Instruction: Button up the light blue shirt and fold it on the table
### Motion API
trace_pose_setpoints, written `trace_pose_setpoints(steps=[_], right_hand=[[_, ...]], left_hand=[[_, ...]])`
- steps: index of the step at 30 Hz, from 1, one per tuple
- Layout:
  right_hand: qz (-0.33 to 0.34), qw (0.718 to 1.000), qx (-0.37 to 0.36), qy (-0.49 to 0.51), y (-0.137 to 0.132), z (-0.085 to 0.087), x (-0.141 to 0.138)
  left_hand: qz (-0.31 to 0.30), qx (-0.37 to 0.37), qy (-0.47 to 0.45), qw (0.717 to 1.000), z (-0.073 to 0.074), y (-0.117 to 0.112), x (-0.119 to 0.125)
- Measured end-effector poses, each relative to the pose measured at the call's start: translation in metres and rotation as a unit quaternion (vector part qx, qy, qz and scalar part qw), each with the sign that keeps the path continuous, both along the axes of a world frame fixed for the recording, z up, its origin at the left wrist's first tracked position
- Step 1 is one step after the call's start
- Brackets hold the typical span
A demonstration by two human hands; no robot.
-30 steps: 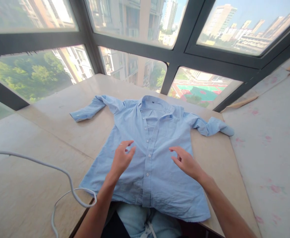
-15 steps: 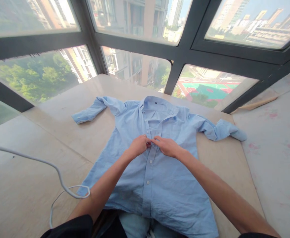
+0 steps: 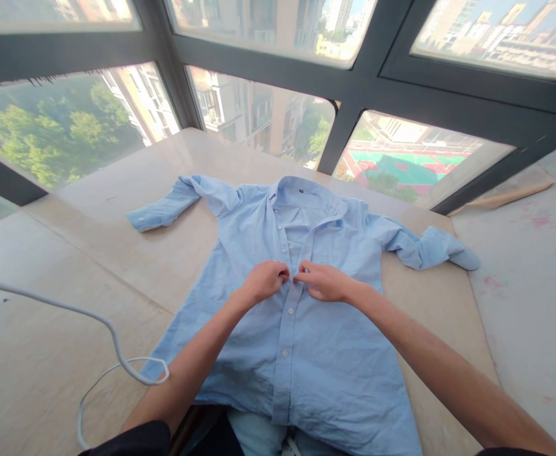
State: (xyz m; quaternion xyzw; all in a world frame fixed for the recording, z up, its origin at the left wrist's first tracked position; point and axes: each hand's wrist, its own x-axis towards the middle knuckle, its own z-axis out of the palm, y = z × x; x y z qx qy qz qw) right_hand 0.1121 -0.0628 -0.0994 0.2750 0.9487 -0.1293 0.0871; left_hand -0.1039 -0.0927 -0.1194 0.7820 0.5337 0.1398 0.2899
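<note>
Shirt: the light blue shirt [image 3: 316, 329] lies face up and spread out under your fingers, collar [image 3: 316, 190] at 12 o'clock, hem at 6, one sleeve [image 3: 172, 199] reaching to 10 and the other [image 3: 417, 251] to 2.
Your left hand [image 3: 266, 278]: at the front opening, fingers curled in with their tips at the shirt's edge; you wear a ring on it. Whether they grip cloth or a button cannot be told.
Your right hand [image 3: 325, 282]: just beside your left, at its 3 o'clock, thumb and forefinger close together over the button strip; a firm pinch cannot be made out.
Buttons: two lower buttons [image 3: 285, 353] show towards 6 o'clock from your fingers; others run up towards 12.
Cable: a white cable [image 3: 115, 342] loops at 8 o'clock, by your left forearm.
Around you: pale table [image 3: 78, 259] beneath, windows [image 3: 268, 120] at 12, flowered wall [image 3: 534, 285] at 3.
</note>
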Motion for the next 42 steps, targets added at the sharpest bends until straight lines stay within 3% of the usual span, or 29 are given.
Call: trace_pose_setpoints(steps=[5, 11, 17, 21, 27, 37, 42], right_hand=[[0.006, 0.998, -0.036, 0.042, 0.0, 0.0, 0.0], [-0.013, 0.999, 0.011, -0.049, 0.006, 0.001, -0.016], [0.042, 0.996, 0.045, -0.071, 0.012, 0.011, -0.021], [0.078, 0.991, 0.102, -0.042, 0.015, 0.012, -0.014], [0.144, 0.973, 0.175, 0.049, 0.015, -0.004, -0.001], [0.138, 0.954, 0.215, 0.159, 0.011, -0.026, -0.002], [0.129, 0.935, 0.245, 0.222, 0.008, -0.035, 0.001]], left_hand=[[-0.006, 0.018, 0.008, 1.0, -0.003, -0.001, -0.002], [-0.014, 0.055, 0.07, 0.996, -0.009, -0.006, -0.002], [-0.025, 0.077, 0.067, 0.994, -0.015, -0.008, 0.0], [0.014, 0.039, 0.038, 0.998, -0.009, -0.006, 0.003], [0.106, -0.084, -0.026, 0.99, 0.003, 0.001, 0.012], [0.112, -0.128, -0.047, 0.984, 0.007, 0.01, 0.017], [0.094, -0.215, -0.124, 0.964, 0.006, 0.016, 0.015]])
